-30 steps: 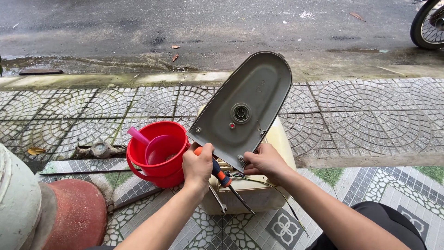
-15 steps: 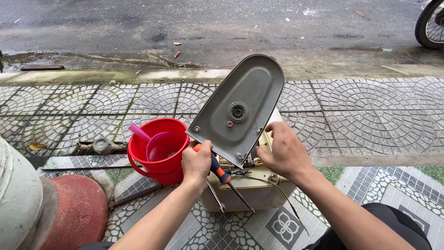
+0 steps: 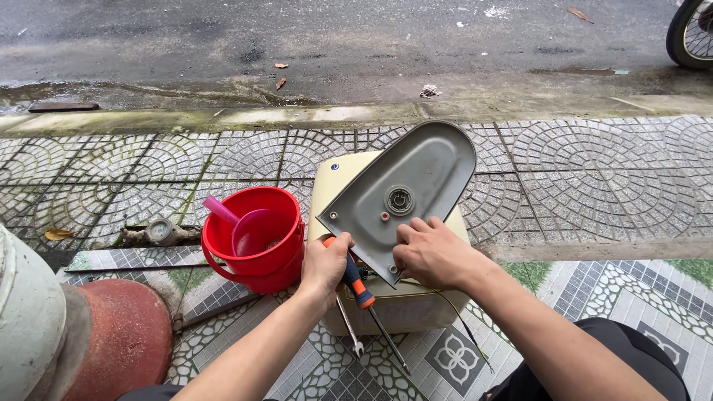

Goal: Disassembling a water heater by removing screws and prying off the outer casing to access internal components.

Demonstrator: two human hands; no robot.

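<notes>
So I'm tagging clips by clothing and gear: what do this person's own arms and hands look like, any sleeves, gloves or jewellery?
Both forearms are bare right to the bottom edge of the picture, with no sleeves in view. The left hand and right hand wear no gloves. No watch, bracelet or ring shows on the parts facing the camera. Dark trousers show at the lower right.

No packages, signs or screens are being shown; only 1 small round blue sticker (image 3: 335, 167) is being seen, at frame centre, on the cream casing (image 3: 334, 193).
</notes>
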